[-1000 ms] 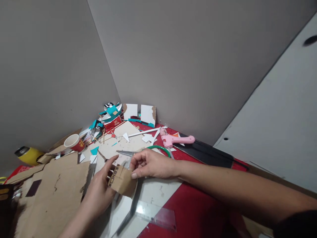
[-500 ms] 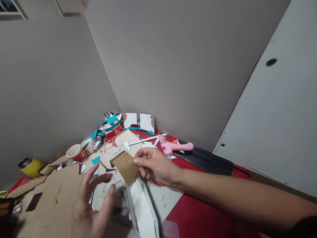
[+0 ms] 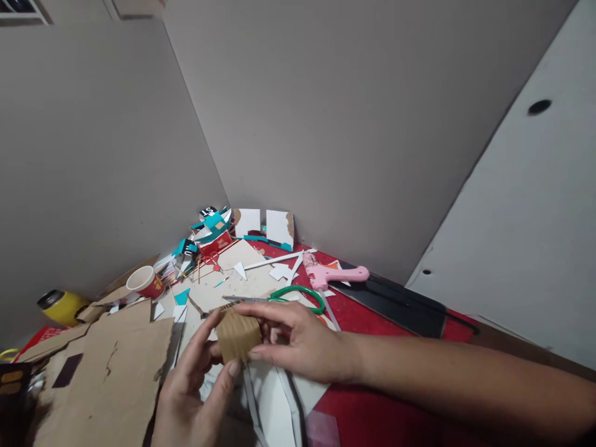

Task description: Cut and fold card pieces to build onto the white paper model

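A small brown piece of cardboard (image 3: 238, 336), bent into a curve, is held between both hands above the work surface. My left hand (image 3: 198, 379) grips its left side, thumb at the lower edge and fingers along the upper left. On the right edge, my right hand (image 3: 298, 341) pinches it with thumb below and index finger along the top. Beneath the hands lies a long white folded-edge paper form (image 3: 274, 410), partly covered by them. Green-handled scissors (image 3: 298, 292) rest just beyond my right hand.
A pink glue gun (image 3: 335, 273) lies behind the scissors, near a long black panel (image 3: 395, 307). Paper scraps are strewn toward the corner. On the left are a paper cup (image 3: 145, 282), a yellow bottle (image 3: 63, 308) and large cardboard sheets (image 3: 112, 372). Grey partitions (image 3: 326, 124) rise behind.
My left hand has moved from spread and apart to gripping the cardboard piece. The piece has come lower and is now curved. The green scissors have come into sight.
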Demonstrator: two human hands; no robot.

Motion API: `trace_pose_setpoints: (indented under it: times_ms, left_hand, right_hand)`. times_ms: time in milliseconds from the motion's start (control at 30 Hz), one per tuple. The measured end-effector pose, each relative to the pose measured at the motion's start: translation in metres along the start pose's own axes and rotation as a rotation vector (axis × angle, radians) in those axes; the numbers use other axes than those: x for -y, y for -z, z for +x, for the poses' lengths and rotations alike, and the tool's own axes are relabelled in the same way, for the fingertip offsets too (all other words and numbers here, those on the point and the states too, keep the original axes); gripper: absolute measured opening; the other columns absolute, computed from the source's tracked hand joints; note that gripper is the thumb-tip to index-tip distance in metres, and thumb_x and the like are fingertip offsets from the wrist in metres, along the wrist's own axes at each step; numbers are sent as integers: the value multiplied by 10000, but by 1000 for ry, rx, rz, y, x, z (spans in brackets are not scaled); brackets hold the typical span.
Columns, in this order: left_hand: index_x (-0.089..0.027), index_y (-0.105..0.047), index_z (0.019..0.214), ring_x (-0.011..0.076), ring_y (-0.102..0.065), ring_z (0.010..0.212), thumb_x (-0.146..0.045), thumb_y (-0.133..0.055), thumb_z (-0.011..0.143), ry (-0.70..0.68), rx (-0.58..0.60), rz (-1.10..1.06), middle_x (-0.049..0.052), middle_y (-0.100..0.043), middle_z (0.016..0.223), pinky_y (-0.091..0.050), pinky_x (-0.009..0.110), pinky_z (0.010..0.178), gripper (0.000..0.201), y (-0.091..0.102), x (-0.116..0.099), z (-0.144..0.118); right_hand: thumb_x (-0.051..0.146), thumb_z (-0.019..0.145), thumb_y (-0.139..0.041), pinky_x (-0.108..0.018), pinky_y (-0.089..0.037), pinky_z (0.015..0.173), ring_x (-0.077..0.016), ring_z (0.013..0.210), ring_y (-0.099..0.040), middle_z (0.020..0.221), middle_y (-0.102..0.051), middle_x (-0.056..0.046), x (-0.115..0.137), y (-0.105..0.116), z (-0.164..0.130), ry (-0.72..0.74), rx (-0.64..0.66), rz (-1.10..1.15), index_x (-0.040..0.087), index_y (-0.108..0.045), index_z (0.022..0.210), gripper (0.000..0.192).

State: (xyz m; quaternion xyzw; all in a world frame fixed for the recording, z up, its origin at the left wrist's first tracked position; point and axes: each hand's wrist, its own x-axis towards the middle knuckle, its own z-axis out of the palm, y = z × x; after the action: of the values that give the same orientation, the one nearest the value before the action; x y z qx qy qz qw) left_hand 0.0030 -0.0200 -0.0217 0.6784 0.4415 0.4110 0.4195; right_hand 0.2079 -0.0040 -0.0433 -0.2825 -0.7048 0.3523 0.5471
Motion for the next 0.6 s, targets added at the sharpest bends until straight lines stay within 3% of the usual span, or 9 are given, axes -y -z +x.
trace_pose_setpoints:
  times_ms: [100,233,433,600]
  left_hand:
    - [-272,-484,1358,203,-658,1065,-312,-660,829,14,7,11,70,-690,1190,-522,269,922,560,-1,-2,-2]
    - [-289,-464,1366,211,-673,1033,-288,-644,841,-49,-30,15,78,-685,1193,-553,274,870,555,-4,-2,-4]
    - [-334,-568,1246,185,-655,1058,-224,-637,837,-240,-103,138,32,-655,1231,-537,271,904,429,-9,-1,-5]
    - [-295,-616,1207,228,-646,1090,-258,-651,820,-213,-62,194,48,-671,1218,-526,326,943,390,-4,-2,-6]
  right_hand:
    - [205,741,-742,-288,-523,725,-165,837,-632,1047,-693,-88,2,2,-1,54,44,-120,168,-580,1272,556]
    - [199,793,-704,-319,-515,851,-184,1013,-634,1187,-665,-90,3,3,-1,139,65,-72,217,-527,1331,566]
    - [200,796,-704,-312,-522,851,-183,1000,-650,1148,-687,-92,4,3,0,113,101,-75,201,-558,1295,520]
    - [184,806,-678,-308,-524,815,-174,936,-656,1084,-698,-120,12,6,1,82,163,-35,133,-589,1250,455]
